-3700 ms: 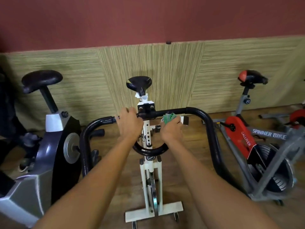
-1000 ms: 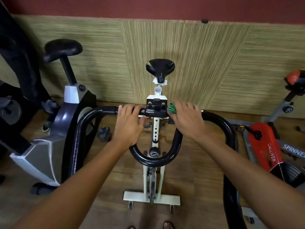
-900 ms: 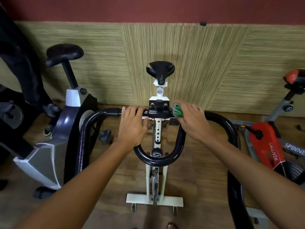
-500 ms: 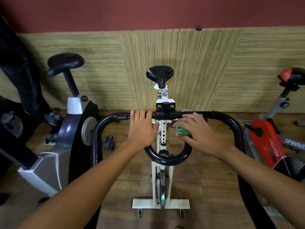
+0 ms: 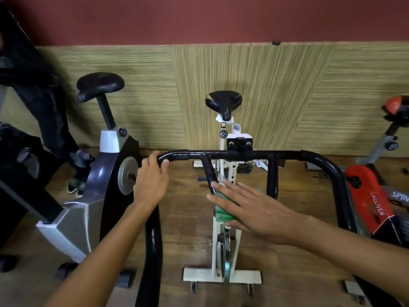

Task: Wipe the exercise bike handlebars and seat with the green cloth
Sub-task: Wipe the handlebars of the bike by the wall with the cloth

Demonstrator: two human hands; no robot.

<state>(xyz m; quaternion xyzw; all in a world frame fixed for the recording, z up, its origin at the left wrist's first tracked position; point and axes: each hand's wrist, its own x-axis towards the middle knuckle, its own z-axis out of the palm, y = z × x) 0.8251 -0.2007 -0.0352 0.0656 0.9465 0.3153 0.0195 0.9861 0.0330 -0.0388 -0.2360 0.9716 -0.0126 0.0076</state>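
The white exercise bike [image 5: 223,274] faces me, with its black seat [image 5: 223,100] at the far end near the wall. Its black handlebar [image 5: 287,154] runs across the middle of the view and bends down at both sides. My left hand [image 5: 152,180] grips the left bend of the bar, fingers curled over it. My right hand [image 5: 250,207] lies flat with straight fingers on the green cloth [image 5: 222,213], pressing it onto the lower part of the handlebar's inner loop. Most of the cloth is hidden under my palm.
A grey and black exercise bike [image 5: 88,207] with a black saddle [image 5: 99,85] stands close on the left. A red spinner bike [image 5: 371,196] stands on the right. A woven-panel wall [image 5: 265,85] runs behind, above the wooden floor [image 5: 188,229].
My left hand slid left along the bar to its bend. My right hand carried the cloth from the top bar down onto the inner loop and flattened out.
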